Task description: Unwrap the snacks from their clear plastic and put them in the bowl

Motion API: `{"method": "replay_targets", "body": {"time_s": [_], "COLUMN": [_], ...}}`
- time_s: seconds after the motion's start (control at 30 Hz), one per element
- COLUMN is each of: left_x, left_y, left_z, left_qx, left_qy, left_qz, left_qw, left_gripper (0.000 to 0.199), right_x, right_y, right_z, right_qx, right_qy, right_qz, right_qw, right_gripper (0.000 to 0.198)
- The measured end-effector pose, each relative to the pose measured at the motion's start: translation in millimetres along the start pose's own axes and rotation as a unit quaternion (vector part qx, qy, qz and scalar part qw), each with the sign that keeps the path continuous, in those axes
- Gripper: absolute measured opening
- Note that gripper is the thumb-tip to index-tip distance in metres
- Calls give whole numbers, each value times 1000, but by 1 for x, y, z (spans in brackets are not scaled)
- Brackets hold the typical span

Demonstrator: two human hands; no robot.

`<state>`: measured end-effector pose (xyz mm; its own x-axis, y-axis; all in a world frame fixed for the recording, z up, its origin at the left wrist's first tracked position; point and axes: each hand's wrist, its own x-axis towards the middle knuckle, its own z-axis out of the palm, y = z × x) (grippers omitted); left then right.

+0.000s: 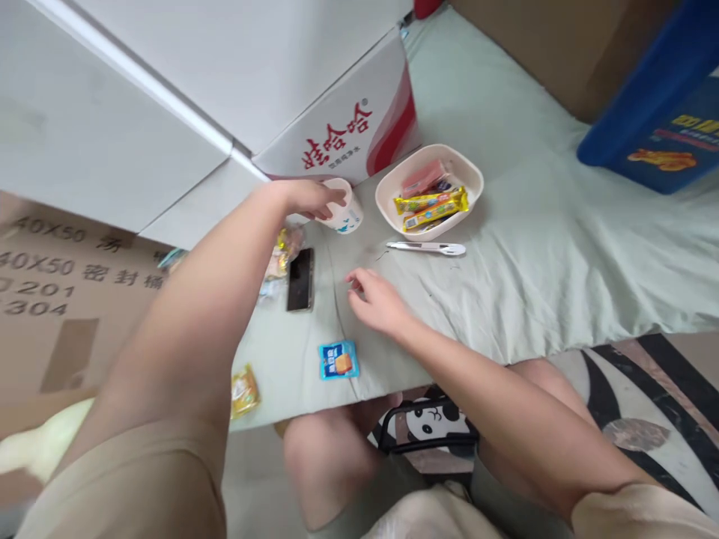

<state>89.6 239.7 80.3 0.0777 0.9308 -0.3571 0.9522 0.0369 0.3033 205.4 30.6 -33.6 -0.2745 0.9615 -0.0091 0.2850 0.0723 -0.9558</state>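
My left hand point(314, 198) reaches to a white paper cup point(350, 213) with blue marks and grips it at its near rim. Over the cloth, my right hand point(376, 299) hovers or rests with loosely curled fingers apart and nothing visible in them. A cream plastic bowl point(475, 187) holds yellow-wrapped snack sticks point(435, 209) and a pink packet point(424, 178). In front of the bowl lies a white utility knife point(427, 248). Below the cup is a dark phone point(300, 279). A small blue snack packet point(338, 360) lies nearer to me.
A yellow packet point(245, 392) lies by the cloth's near edge. Several wrapped snacks point(278, 262) sit beside the phone, partly behind my left arm. A white carton with red lettering point(348, 127) stands behind the cup, and a blue container point(657, 112) at the right.
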Motion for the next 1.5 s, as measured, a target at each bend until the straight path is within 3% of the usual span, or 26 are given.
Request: {"method": "replay_targets", "body": {"time_s": [0.1, 0.17, 0.27, 0.4, 0.5, 0.6, 0.7, 0.83, 0.97, 1.07, 1.1, 1.17, 1.23, 1.3, 1.4, 1.5], "left_x": [-41, -65, -90, -95, -86, -81, -89, -119, -160, -187, -194, -205, -210, -210, -205, -198], "left_y": [-9, -27, -73, -141, -168, -170, -160, -145, -125, -105, -98, -86, -77, -71, -69, -71], "left_z": [-37, -59, -76, -60, -36, -18, -14, -21, -5, 40, 60, 102, 138, 163, 180, 183], "left_qx": [13, 49, 197, 289, 294, 294, 323, 324, 182, -108, -240, -473, -614, -690, -738, -747], "left_qy": [-28, 41, 125, 106, 85, 80, 105, 182, 278, 331, 332, 255, 178, 128, 96, 87], "left_qz": [-21, 2, -35, -94, -79, -89, -85, -21, 10, 17, 18, -6, -36, -53, -46, -29], "left_qw": [999, 998, 972, 947, 949, 948, 937, 928, 943, 937, 912, 843, 768, 710, 666, 658], "left_gripper": [32, 34, 31, 54, 72, 71, 49, 24, 23, 35, 39, 47, 48, 44, 44, 45], "right_x": [-6, -11, -20, -27, -27, -23, -18, -16, -17, -19, -21, -25, -30, -34, -35, -34], "right_y": [3, 5, 9, 15, 17, 16, 15, 15, 17, 23, 26, 34, 45, 56, 67, 62], "right_z": [8, 11, 12, 12, 9, 7, 7, 7, -8, -32, -40, -56, -67, -75, -80, -81], "right_qx": [-16, -25, -43, -67, -78, -80, -81, -83, -126, -218, -247, -292, -328, -356, -371, -349], "right_qy": [-10, -20, -32, -38, -47, -49, -50, -47, 30, 112, 133, 159, 174, 185, 204, 184], "right_qz": [-18, -29, -30, -42, -45, -41, -40, -50, -87, -84, -80, -74, -71, -67, -58, -54], "right_qw": [1000, 999, 998, 996, 995, 995, 995, 994, 988, 966, 957, 940, 926, 914, 904, 917], "right_gripper": [25, 24, 25, 25, 25, 24, 24, 25, 26, 28, 29, 32, 36, 39, 30, 23]}}
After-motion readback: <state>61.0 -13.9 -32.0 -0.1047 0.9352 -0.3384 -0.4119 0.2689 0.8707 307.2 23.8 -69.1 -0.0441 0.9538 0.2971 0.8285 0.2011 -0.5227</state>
